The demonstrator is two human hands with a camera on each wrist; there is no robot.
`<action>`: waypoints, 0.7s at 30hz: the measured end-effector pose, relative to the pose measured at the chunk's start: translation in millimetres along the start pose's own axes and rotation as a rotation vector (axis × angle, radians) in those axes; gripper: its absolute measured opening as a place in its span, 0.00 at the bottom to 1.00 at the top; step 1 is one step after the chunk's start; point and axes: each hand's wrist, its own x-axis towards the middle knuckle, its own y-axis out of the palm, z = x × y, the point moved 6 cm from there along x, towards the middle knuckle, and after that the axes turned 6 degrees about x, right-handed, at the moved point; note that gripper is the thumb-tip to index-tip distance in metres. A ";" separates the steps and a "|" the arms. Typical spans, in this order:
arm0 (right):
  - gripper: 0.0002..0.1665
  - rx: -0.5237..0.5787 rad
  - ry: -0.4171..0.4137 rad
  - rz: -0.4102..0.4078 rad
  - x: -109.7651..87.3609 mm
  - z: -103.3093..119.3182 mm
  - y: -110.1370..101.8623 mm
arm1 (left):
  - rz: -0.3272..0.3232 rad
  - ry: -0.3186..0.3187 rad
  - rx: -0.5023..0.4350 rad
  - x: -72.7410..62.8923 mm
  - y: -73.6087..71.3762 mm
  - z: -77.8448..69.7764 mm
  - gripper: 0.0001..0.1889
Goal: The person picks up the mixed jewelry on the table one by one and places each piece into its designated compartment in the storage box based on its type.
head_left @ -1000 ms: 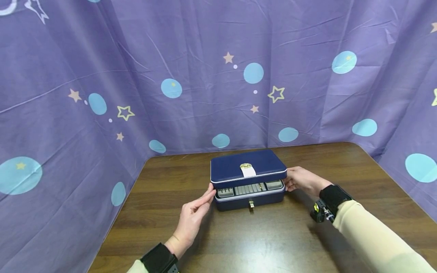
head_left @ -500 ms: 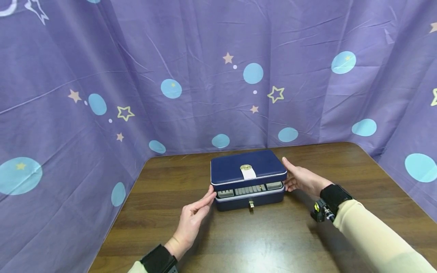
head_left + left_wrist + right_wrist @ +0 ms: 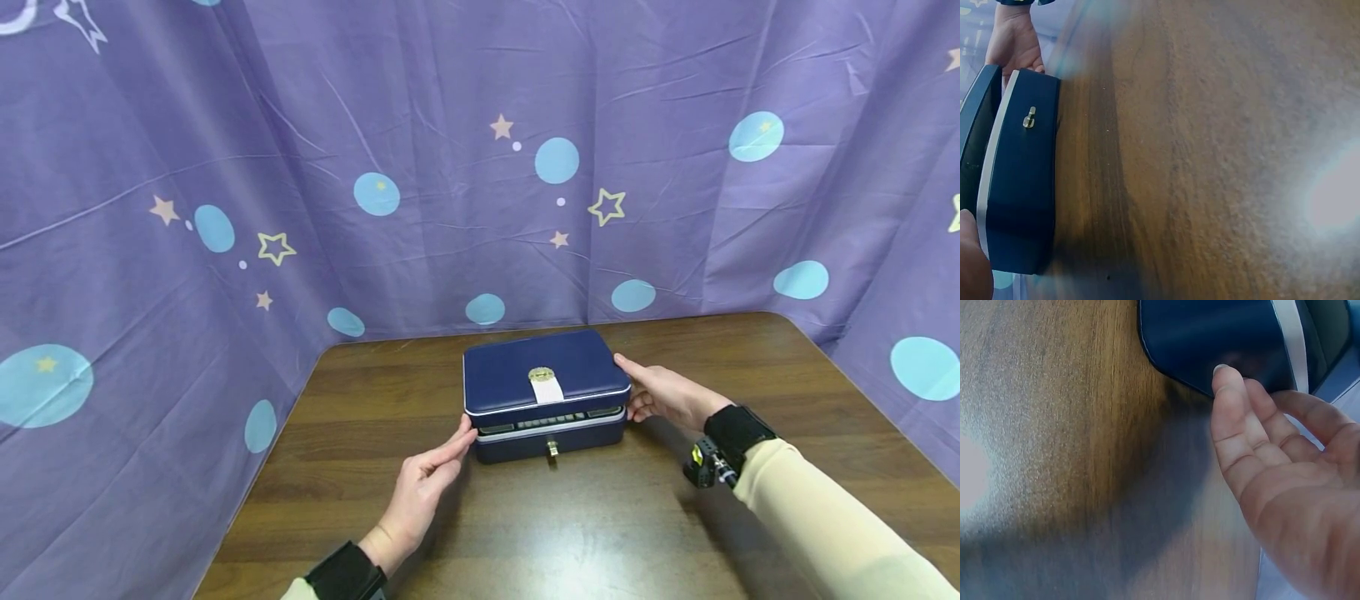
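Observation:
A navy jewellery box (image 3: 546, 375) stands at the middle of the wooden table (image 3: 600, 517). Its lid, with a white strap and gold clasp (image 3: 544, 383), hangs just above the base and leaves a thin gap that shows the tray inside. My left hand (image 3: 431, 471) touches the box's front left corner with straight fingers. My right hand (image 3: 660, 393) rests against the right end, one finger along the lid's edge. The left wrist view shows the base (image 3: 1019, 187) with its gold knob (image 3: 1029, 117). In the right wrist view my right hand (image 3: 1272, 469) touches the box corner (image 3: 1210, 337).
A purple curtain (image 3: 480, 167) printed with stars and blue dots closes in the table at the back, left and right. Bare wood lies in front of the box and on both sides of it. A small camera (image 3: 705, 468) is strapped at my right wrist.
The lid has come down, so the gap that showed the tray has shrunk to a slit. My right hand's finger now lies along the lid's side. The left hand has barely moved.

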 end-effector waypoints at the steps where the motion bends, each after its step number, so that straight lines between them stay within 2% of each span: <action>1: 0.38 -0.001 -0.004 0.002 -0.2 0.3 0.3 | 0.008 -0.007 -0.010 -0.3 0.3 0.9 0.20; 6: 0.34 0.000 -0.032 0.031 -1.0 1.9 3.2 | 0.032 -0.010 -0.063 -1.5 0.2 6.6 0.21; 14: 0.31 -0.010 -0.028 0.031 -1.3 2.0 4.0 | 0.091 0.031 -0.151 -2.7 -0.5 10.8 0.24; 21: 0.30 -0.035 -0.021 0.053 0.9 2.3 3.8 | 0.112 0.003 -0.179 -1.8 -2.8 14.2 0.25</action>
